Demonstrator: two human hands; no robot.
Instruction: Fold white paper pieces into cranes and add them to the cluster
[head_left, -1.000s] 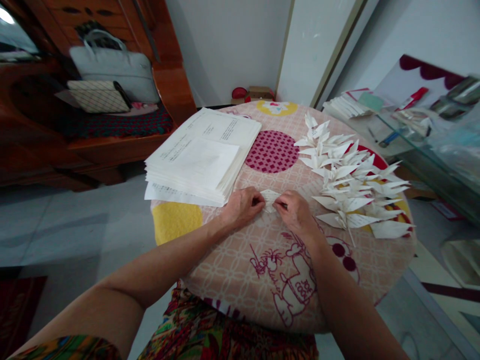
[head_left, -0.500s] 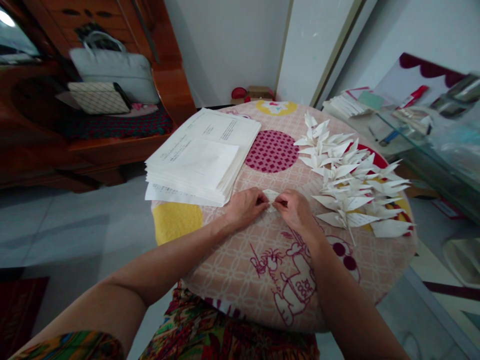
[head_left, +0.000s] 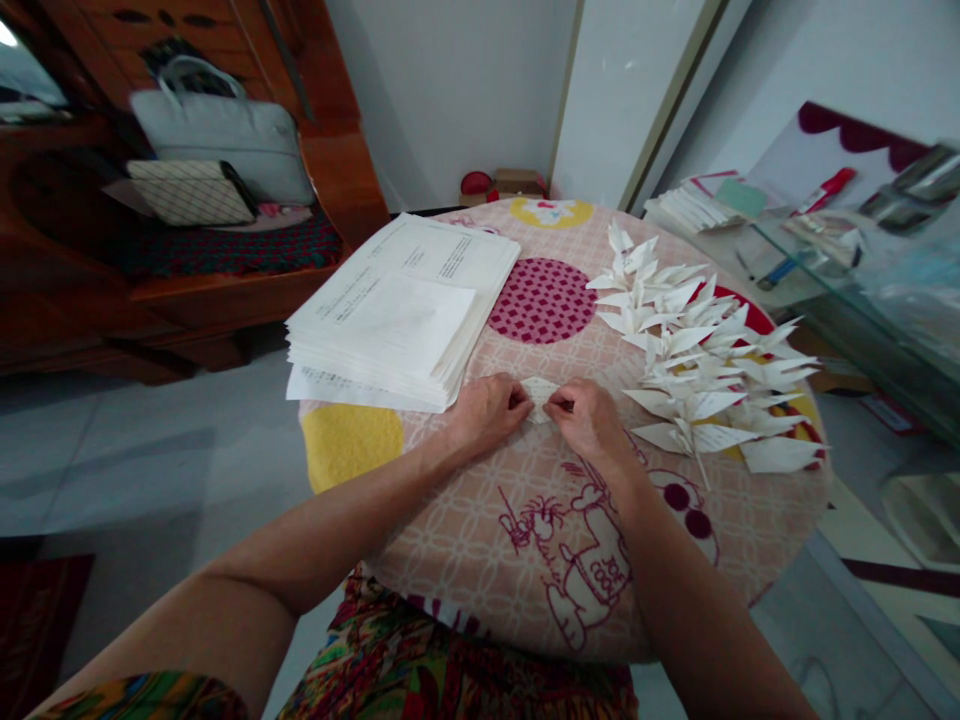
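Observation:
A small folded piece of printed paper (head_left: 539,397) lies on the cloth-covered round table (head_left: 465,520), between my two hands. My left hand (head_left: 491,408) pinches its left edge, fingers curled. On the opposite edge, the fingertips of my right hand (head_left: 583,412) are pressed together on the same paper. My fingers cover part of its sides. To the right lie many folded paper cranes (head_left: 697,350) with pointed wings, crowded in rows. Left of the hands stands a thick stack of paper sheets (head_left: 405,310), printed on top, with a smaller blank sheet on it.
A glass-topped side table (head_left: 825,290) at the right bears papers, a red marker (head_left: 829,190) and metal containers. At the left, a wooden bench (head_left: 247,300) holds a grey handbag (head_left: 225,130) and a quilted pouch (head_left: 191,190). Small boxes (head_left: 517,183) sit by the wall.
The folded paper shows a little more between my fingers, its outline now more angular. My hands stay in nearly the same place. The whole view has shifted slightly.

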